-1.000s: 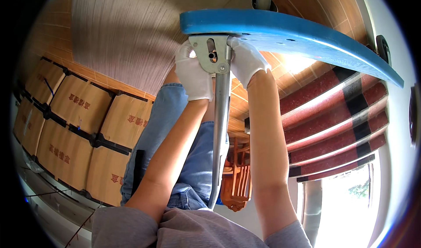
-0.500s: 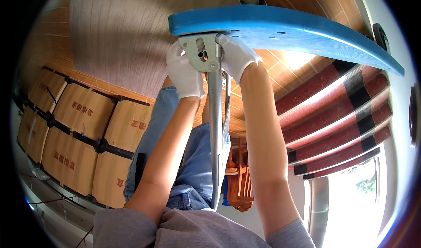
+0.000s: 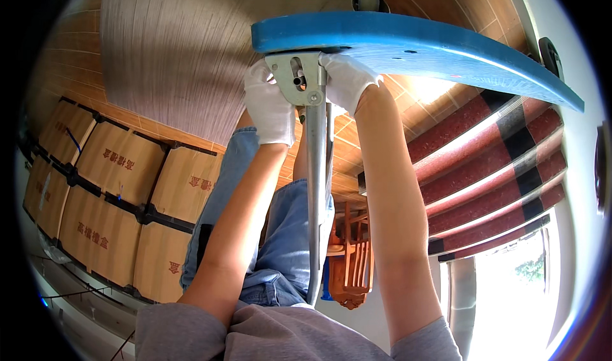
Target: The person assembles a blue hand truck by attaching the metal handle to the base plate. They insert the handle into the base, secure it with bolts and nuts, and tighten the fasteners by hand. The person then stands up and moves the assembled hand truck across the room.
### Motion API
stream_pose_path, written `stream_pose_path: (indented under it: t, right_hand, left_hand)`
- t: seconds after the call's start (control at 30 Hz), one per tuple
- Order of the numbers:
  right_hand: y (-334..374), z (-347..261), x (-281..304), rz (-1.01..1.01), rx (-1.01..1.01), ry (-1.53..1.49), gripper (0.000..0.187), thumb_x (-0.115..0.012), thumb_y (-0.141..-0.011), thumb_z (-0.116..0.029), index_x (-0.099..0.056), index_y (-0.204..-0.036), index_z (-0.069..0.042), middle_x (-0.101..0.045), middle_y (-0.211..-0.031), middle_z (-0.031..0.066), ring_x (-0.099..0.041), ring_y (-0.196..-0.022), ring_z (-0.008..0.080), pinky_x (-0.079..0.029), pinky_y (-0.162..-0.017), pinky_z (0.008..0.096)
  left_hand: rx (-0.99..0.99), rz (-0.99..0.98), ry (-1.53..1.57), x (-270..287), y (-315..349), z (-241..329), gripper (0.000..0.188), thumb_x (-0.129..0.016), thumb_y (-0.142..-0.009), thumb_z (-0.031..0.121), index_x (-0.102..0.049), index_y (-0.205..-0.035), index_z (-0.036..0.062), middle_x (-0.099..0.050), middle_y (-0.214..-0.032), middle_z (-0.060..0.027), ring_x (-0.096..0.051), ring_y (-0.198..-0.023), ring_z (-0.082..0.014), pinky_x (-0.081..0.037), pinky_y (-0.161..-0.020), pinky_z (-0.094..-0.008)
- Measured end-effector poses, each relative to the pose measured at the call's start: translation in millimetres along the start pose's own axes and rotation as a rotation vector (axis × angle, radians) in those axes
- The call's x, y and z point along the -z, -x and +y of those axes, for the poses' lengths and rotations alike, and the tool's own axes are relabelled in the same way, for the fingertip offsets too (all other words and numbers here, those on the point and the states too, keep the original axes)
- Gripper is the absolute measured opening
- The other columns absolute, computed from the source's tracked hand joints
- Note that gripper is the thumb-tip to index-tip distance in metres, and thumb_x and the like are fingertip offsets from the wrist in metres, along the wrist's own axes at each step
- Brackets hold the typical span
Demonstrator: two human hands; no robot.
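Observation:
A blue board (image 3: pixel 408 34) with a curved edge and small holes in its underside stands tilted in front of me. At its left end a metal hinge bracket (image 3: pixel 292 75) with a slot sits against the underside, and a grey tubular metal leg (image 3: pixel 315 189) runs from it toward my body. My left hand (image 3: pixel 270 109), in a white glove, grips the bracket's left side with curled fingers. On the other side my gloved right hand (image 3: pixel 349 83) closes round the bracket's right edge under the board. Its fingertips are hidden.
Stacked brown cartons (image 3: pixel 121 163) with dark edges stand at left. Red and black steps (image 3: pixel 475 150) rise at right, near a bright doorway (image 3: pixel 510 297). A wooden chair (image 3: pixel 349 259) is behind the leg. A grey-brown panel (image 3: pixel 172 55) lies at the upper left.
The board, the bracket and both hands have shifted slightly right and down in the picture. Both hands keep their hold on the bracket.

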State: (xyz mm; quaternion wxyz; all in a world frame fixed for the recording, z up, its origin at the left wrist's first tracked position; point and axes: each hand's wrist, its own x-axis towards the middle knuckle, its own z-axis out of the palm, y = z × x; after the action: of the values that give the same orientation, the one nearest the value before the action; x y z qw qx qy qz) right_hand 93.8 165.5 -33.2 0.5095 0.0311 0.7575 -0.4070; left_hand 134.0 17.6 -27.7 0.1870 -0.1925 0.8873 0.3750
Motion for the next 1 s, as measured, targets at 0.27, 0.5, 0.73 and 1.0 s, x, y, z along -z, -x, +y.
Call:
stream_pose_path:
  t: [0.27, 0.5, 0.73, 1.0]
  right_hand:
    - [9, 15, -19, 0.157, 0.076, -0.291, 0.025, -0.054, -0.087, -0.009, -0.06, -0.109, -0.002, -0.065, -0.1, 0.0161, -0.061, -0.091, 0.0278, -0.048, -0.082, 0.032]
    - [50, -8, -24, 0.558, -0.352, -0.982, 0.029, -0.055, -0.088, -0.011, -0.06, -0.112, 0.004, -0.066, -0.1, 0.0125, -0.061, -0.091, 0.0172, -0.05, -0.083, 0.0264]
    - [111, -73, -25, 0.404, -0.419, -1.178, 0.025, -0.064, -0.083, -0.021, -0.068, -0.097, 0.0, -0.067, -0.08, 0.0081, -0.059, -0.068, 0.0088, -0.048, -0.064, 0.0239]
    - [130, -61, -38, 0.44, -0.201, -1.26, 0.023, -0.066, -0.082, -0.018, -0.067, -0.093, 0.003, -0.067, -0.08, 0.0065, -0.057, -0.073, 0.0046, -0.047, -0.068, 0.0208]
  left_hand:
    - [0.137, 0.151, 0.149, 17, 12, 6, 0.02, -0.064, -0.087, 0.017, -0.061, -0.096, -0.0001, -0.058, -0.103, -0.0098, -0.057, -0.098, -0.0186, -0.047, -0.086, -0.031]
    - [0.139, 0.035, 0.278, 65, 33, 9, 0.013, -0.06, -0.087, 0.002, -0.059, -0.1, 0.0036, -0.057, -0.102, -0.0039, -0.054, -0.09, -0.0105, -0.045, -0.079, -0.0238]
    - [-0.483, -0.08, 0.238, 73, 40, 43, 0.034, -0.072, -0.067, -0.014, -0.061, -0.094, 0.0046, -0.06, -0.097, -0.0089, -0.061, -0.081, -0.0166, -0.052, -0.07, -0.027]
    - [-0.681, -0.185, -0.001, 78, 40, 53, 0.034, -0.076, -0.062, -0.006, -0.068, -0.093, 0.0054, -0.063, -0.094, -0.0105, -0.064, -0.082, -0.0227, -0.054, -0.071, -0.0297]
